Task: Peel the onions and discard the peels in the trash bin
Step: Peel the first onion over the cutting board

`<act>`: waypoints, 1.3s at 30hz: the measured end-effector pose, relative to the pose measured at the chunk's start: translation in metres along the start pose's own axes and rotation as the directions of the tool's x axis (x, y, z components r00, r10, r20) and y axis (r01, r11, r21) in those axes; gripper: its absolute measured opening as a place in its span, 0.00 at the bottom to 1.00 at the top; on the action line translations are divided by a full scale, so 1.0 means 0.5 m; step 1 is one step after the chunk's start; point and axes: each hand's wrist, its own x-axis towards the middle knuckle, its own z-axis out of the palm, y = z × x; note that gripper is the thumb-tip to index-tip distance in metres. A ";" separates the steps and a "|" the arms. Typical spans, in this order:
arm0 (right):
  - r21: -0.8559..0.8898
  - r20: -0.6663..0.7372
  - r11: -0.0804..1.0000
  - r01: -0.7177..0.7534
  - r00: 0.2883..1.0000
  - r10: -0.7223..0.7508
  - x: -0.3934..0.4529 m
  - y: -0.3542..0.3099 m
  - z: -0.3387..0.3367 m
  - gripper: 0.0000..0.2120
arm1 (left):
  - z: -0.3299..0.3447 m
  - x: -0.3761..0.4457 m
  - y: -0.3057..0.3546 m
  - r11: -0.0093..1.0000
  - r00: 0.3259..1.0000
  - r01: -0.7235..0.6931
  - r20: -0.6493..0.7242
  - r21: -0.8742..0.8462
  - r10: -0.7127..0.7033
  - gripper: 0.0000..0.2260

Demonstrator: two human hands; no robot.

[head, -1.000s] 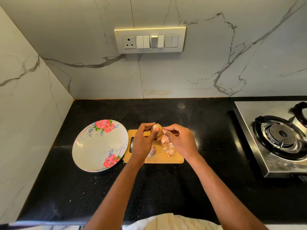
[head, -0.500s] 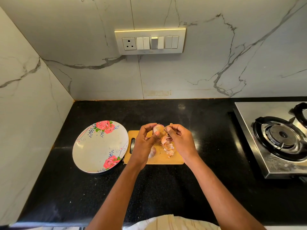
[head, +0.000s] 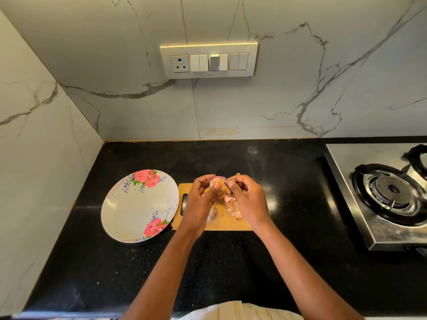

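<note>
No legible brand or writing is visible; small marks on the cream switch plate (head: 209, 60), upper centre of the frame, are too fine to read.

The round white plate with pink rose print (head: 138, 205) sits left of centre on the black speckled stone counter (head: 288, 192); nothing is seen in it. Just beside it, at centre, lies the rectangular light wooden cutting board (head: 221, 224), with a slot handle at its left end. On the board rest a heap of papery pink-brown onion peels (head: 232, 205) and a second small purplish onion (head: 212, 214), partly hidden by the left wrist.

The small round onion being peeled (head: 218, 181) is held above the far edge of the board, at centre frame. The left hand (head: 199, 200) grips it, fingers curled round it and thumb across its front. The right hand (head: 248, 199) pinches a strip of loose skin at the onion's right side between thumb and fingertips.

A stainless steel gas stove with a black ring burner (head: 390, 192) stands at the right edge. The walls are grey-veined marble-pattern tile (head: 300, 88).
</note>
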 end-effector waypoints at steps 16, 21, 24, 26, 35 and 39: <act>0.400 -0.029 0.881 -0.253 0.957 0.288 0.006 -0.013 0.002 0.10 | -0.002 -0.014 0.005 0.967 0.996 0.088 0.036 -0.238 -0.082 0.19; 0.557 0.001 0.774 -0.302 0.932 0.363 0.001 -0.022 0.002 0.09 | 0.003 -0.016 0.006 0.942 0.992 0.126 0.059 -0.310 -0.113 0.19; 0.599 -0.026 0.731 -0.328 0.904 0.426 0.005 -0.018 -0.003 0.05 | 0.001 -0.017 0.007 0.942 0.993 0.114 0.056 -0.317 -0.101 0.17; 0.531 -0.064 0.783 -0.324 0.906 0.419 0.006 -0.007 -0.009 0.04 | -0.004 -0.017 0.008 0.940 0.994 0.107 0.051 -0.325 -0.096 0.15; -0.413 0.050 0.908 -0.066 0.994 0.096 -0.001 0.042 -0.010 0.08 | -0.014 -0.010 0.003 0.980 0.996 0.083 -0.028 -0.183 -0.090 0.11; -0.018 0.127 0.993 -0.115 0.985 0.116 0.001 -0.003 -0.005 0.10 | -0.008 -0.006 0.003 0.996 0.997 0.069 -0.038 -0.057 -0.071 0.12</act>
